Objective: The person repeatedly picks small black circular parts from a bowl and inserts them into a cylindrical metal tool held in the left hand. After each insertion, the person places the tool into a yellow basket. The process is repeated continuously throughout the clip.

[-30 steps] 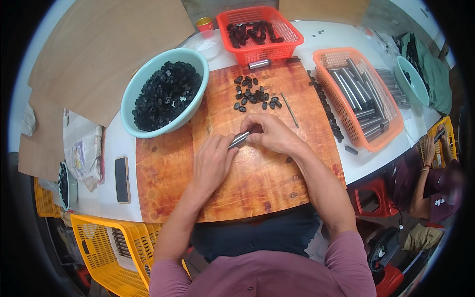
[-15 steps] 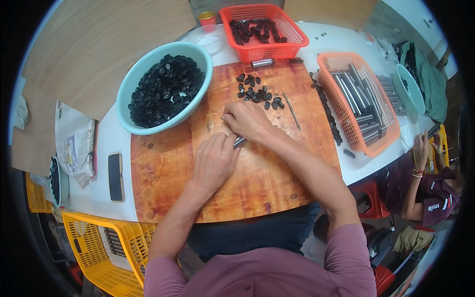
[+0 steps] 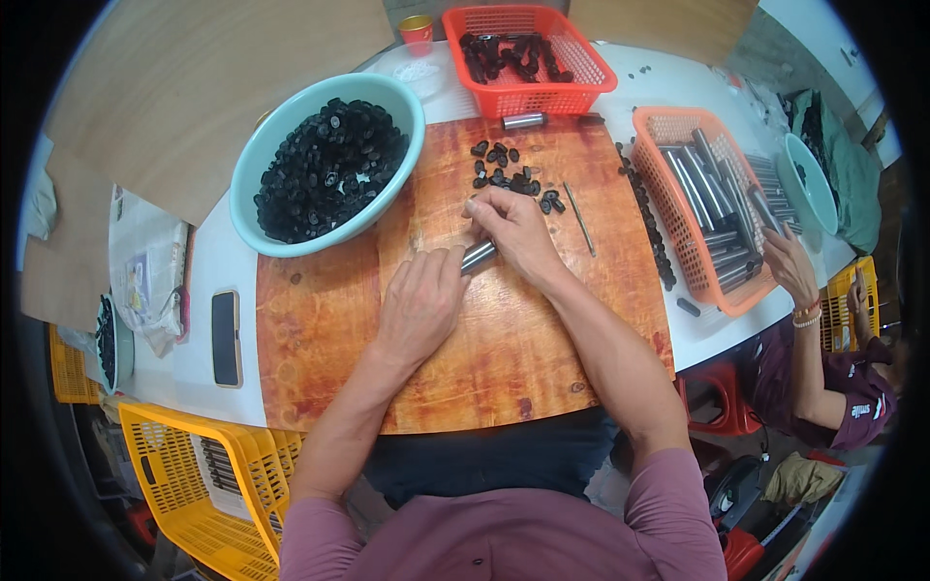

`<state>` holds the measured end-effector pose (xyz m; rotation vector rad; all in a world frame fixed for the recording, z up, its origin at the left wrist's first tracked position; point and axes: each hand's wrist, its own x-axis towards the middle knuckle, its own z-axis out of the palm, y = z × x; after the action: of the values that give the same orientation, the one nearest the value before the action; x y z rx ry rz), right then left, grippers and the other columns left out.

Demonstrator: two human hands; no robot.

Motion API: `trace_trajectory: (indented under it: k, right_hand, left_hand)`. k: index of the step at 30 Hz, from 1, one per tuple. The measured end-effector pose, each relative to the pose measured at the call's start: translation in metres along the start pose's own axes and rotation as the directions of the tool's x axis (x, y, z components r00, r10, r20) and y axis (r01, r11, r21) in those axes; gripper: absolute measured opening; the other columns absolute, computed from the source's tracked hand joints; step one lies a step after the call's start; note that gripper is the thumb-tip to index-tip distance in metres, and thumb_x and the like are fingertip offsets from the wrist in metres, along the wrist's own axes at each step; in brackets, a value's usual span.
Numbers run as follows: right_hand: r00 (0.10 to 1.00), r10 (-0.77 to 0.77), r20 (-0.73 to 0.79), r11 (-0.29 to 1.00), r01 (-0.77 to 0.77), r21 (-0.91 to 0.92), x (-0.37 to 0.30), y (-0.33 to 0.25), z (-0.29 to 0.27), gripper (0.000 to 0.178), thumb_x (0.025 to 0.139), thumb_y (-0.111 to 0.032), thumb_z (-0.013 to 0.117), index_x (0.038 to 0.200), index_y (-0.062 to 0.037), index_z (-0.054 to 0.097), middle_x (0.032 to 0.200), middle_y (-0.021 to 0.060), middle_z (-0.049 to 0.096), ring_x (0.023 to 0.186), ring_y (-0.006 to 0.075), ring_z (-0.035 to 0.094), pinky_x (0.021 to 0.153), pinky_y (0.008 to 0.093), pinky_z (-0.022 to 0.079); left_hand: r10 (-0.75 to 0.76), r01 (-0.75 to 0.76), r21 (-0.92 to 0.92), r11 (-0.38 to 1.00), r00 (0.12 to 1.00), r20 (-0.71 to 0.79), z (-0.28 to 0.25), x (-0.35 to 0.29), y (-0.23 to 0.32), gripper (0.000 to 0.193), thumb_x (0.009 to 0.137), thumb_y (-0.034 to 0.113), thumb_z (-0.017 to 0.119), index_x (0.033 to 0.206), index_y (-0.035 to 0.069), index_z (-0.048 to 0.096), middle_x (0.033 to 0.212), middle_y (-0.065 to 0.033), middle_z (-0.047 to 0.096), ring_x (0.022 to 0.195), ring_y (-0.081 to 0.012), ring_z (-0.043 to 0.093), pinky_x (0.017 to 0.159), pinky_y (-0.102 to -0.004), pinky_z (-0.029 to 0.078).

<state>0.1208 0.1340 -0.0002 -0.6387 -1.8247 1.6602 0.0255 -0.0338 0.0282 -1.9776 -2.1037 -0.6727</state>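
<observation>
On the wooden board, my left hand is closed round a short metal tube, whose shiny end sticks out toward my right hand. My right hand is just beyond that end, thumb and fingers pinched together; anything between them is too small to make out. Small black oval plastic pieces lie loose past my right fingers. A thin metal rod rests on the board to their right.
A pale blue basin of black pieces stands left, a phone below it. Behind are a red basket and a metal tube. At right, a co-worker's hand holds a tube over an orange basket of tubes.
My right hand has drawn back to the right, uncovering more of the tube in my left hand. The co-worker's hand has moved up to the orange basket with a tube.
</observation>
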Motion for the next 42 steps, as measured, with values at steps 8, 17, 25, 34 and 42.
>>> trace_trajectory:
  k: [8,17,25,34,42]
  right_hand:
    - [0.993,0.067,0.095,0.977,-0.084,0.194,-0.005,-0.025,-0.018,0.017,0.097,-0.019,0.071,0.104,-0.0034,0.068,0.087,-0.0004,0.066,0.073,0.0071,0.061,0.066,0.0227,0.049]
    - [0.954,-0.014,0.299,0.975,-0.053,0.216,-0.018,-0.031,0.004,0.018,0.087,-0.002,0.075,0.093,-0.0048,0.059,0.083,-0.0021,0.061,0.074,0.0048,0.058,0.066,0.0211,0.049]
    - [0.963,0.01,0.269,0.985,-0.056,0.162,-0.022,-0.022,0.008,0.013,0.09,-0.003,0.074,0.092,-0.004,0.06,0.084,-0.0012,0.063,0.075,0.0042,0.058,0.064,0.022,0.048]
    - [0.982,0.038,0.187,0.964,-0.085,0.251,-0.011,-0.031,-0.002,0.016,0.096,-0.017,0.072,0.103,-0.0043,0.065,0.087,-0.0002,0.065,0.067,0.0047,0.055,0.059,0.0206,0.044]
    - [0.963,0.056,0.264,0.995,-0.076,0.065,-0.007,-0.029,-0.016,0.022,0.095,-0.017,0.073,0.108,-0.0005,0.068,0.092,0.0021,0.07,0.075,0.0064,0.061,0.064,0.0234,0.049]
  left_hand:
    - [-0.441,0.439,-0.732,0.521,0.873,0.209,-0.014,0.003,-0.015,0.033,0.099,0.015,0.065,0.125,-0.004,0.064,0.101,-0.0122,0.072,0.081,-0.0213,0.067,0.073,-0.0327,0.055]
    - [-0.343,0.449,-0.838,-0.312,0.769,0.54,0.001,-0.005,-0.022,0.032,0.105,0.022,0.061,0.126,-0.002,0.061,0.097,-0.0056,0.069,0.078,-0.0122,0.065,0.072,-0.0255,0.055]
    - [-0.343,0.499,-0.854,-0.146,0.784,0.517,0.005,-0.006,-0.025,0.032,0.108,0.025,0.056,0.126,-0.001,0.061,0.093,-0.0057,0.069,0.075,-0.0113,0.065,0.07,-0.0241,0.054]
    - [-0.309,0.519,-0.855,-0.008,0.811,0.496,0.0,-0.012,-0.023,0.032,0.109,0.022,0.051,0.129,-0.001,0.061,0.094,-0.0055,0.068,0.073,-0.0097,0.063,0.067,-0.0249,0.052]
    - [-0.218,0.19,-0.434,0.881,0.976,-0.015,-0.011,-0.008,-0.012,0.037,0.098,0.01,0.063,0.133,0.0,0.055,0.102,-0.0193,0.067,0.084,-0.0337,0.067,0.074,-0.0425,0.053]
